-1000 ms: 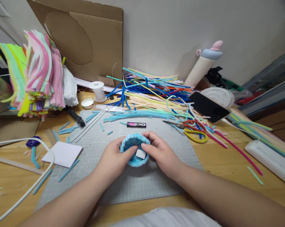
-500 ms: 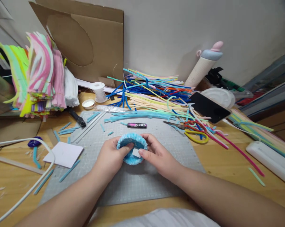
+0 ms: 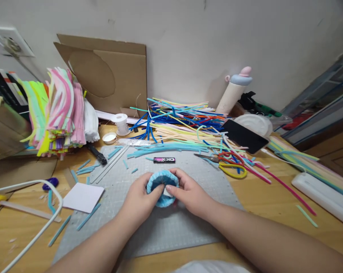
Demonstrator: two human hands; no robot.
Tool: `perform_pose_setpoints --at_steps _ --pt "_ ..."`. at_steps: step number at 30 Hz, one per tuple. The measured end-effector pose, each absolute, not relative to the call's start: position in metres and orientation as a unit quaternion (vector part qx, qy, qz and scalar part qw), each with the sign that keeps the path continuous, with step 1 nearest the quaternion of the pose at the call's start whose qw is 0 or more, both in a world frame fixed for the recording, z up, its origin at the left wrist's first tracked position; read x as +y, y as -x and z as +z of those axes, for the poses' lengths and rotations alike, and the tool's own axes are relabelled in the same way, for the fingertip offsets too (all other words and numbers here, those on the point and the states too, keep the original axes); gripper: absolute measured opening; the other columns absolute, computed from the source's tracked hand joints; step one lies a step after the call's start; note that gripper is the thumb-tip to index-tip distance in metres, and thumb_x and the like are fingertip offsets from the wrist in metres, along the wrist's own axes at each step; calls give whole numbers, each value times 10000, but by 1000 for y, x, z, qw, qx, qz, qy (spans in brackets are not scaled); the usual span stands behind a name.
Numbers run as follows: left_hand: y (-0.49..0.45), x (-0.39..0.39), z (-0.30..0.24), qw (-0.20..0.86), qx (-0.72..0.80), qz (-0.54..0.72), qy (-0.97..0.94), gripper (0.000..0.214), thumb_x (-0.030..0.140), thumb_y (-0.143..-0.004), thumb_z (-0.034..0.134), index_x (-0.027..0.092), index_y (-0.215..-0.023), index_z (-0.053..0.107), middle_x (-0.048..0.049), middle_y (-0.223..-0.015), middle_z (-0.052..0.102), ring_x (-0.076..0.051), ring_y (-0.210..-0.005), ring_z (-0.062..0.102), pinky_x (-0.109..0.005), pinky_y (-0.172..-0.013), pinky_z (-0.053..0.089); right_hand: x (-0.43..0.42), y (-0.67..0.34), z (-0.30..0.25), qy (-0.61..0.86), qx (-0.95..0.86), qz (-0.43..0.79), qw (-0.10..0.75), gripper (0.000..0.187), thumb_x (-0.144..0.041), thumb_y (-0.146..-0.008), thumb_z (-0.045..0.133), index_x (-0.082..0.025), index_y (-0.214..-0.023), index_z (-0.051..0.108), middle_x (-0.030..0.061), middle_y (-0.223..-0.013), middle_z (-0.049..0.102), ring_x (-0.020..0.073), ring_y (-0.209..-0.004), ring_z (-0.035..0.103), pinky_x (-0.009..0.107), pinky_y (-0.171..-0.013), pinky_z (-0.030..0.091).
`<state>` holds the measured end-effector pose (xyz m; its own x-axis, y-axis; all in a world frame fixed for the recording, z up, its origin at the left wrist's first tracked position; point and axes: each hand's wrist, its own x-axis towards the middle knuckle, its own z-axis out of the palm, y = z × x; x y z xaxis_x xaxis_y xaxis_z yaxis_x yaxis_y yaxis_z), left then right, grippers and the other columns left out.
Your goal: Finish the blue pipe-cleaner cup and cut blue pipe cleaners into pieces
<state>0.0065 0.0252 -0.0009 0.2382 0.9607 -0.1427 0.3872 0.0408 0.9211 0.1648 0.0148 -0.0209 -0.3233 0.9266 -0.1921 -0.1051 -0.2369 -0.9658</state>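
Observation:
Between my hands is a round, fuzzy light-blue cup shape (image 3: pixel 162 203), seemingly made of pipe cleaners, its hollow side facing me. My left hand (image 3: pixel 143 195) grips its left side, thumb reaching inside. My right hand (image 3: pixel 190 191) wraps the right side, its thumb pressing a small white piece (image 3: pixel 167 192) inside the hollow. Fingers behind the cup shape are partly hidden. It is held above a grey cutting mat (image 3: pixel 148 239). Just beyond lies a black and pink battery (image 3: pixel 164 160).
Scissors (image 3: pixel 231 165) lie right of the mat, near a dark phone (image 3: pixel 245 135). Pipe cleaners (image 3: pixel 171 149) are heaped at the back. A white paper pad (image 3: pixel 83 197) and a white cable (image 3: pixel 59 195) are at left. A white power strip (image 3: pixel 321 195) sits at right.
The camera view has tilted up and shifted slightly. My right thumb has moved further into the hollow, covering more of the small white piece. Both hands still hold the blue cup shape.

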Motion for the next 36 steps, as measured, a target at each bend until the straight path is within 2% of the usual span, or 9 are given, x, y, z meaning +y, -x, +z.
perform_pose_setpoints --at_steps 4,7,9,13,22,26,31,33,36 --pt "-4 23 -5 531 455 348 -624 642 331 -736 662 207 -1295 371 -94 -1264 521 -232 -1115 527 -312 -906 433 23 -169 -23 449 -441 660 411 384 -381 -764 630 -200 -1071 486 -21 -780 553 85 -534 505 168 -382 401" --pt "-3 23 -6 478 439 332 -685 830 280 -685 724 236 -1380 272 -95 -1428 360 -253 -1296 359 -357 -1068 295 27 -173 -25 411 -403 698 426 371 -385 -783 617 -187 -1070 491 -43 -663 546 69 -458 472 158 -374 371" --pt "-2 23 -6 438 436 331 -713 825 261 -681 727 241 -1379 287 -86 -1434 358 -252 -1319 326 -375 -1098 247 28 -175 -25 380 -383 726 426 356 -393 -791 610 -181 -1056 502 -37 -641 557 77 -457 490 161 -378 370" --pt "0 24 -4 423 428 342 -722 793 252 -675 728 247 -1358 324 -88 -1400 406 -250 -1276 389 -383 -1066 309 25 -174 -20 329 -358 763 426 331 -389 -798 606 -187 -1046 522 -3 -724 610 110 -550 565 205 -465 447" --pt "4 25 -2 378 412 329 -761 830 212 -667 710 259 -1390 307 -97 -1426 374 -279 -1312 337 -444 -1097 255 23 -172 -17 308 -355 790 393 438 -214 -700 710 -208 -1098 528 24 -915 631 152 -734 612 276 -611 509" --pt "4 26 4 346 393 341 -781 687 188 -675 692 280 -1308 441 -82 -1436 356 -276 -1325 315 -427 -1101 248 25 -173 -19 272 -349 807 392 354 -361 -797 620 -226 -1115 541 32 -916 639 164 -739 619 308 -624 505" --pt "7 28 4 489 444 408 -630 458 343 -665 728 222 -1075 564 -80 -1137 597 -262 -1074 549 -355 -906 437 28 -174 -20 234 -329 836 371 516 -576 -897 311 -167 -1072 572 78 -856 632 180 -749 619 336 -671 489" --pt "7 30 1 594 441 410 -534 417 479 -723 646 187 -1012 575 -63 -911 651 -215 -827 612 -290 -689 485 27 -175 -18 242 -345 814 400 423 -528 -901 368 -213 -1136 523 72 -950 611 184 -800 619 332 -667 489" --pt "6 34 -3 688 424 379 -450 510 615 -773 494 141 -930 601 -63 -720 644 -168 -594 582 -243 -475 419 24 -175 -15 261 -393 769 432 399 -455 -862 507 -259 -1207 466 74 -1095 561 188 -877 601 313 -674 482"
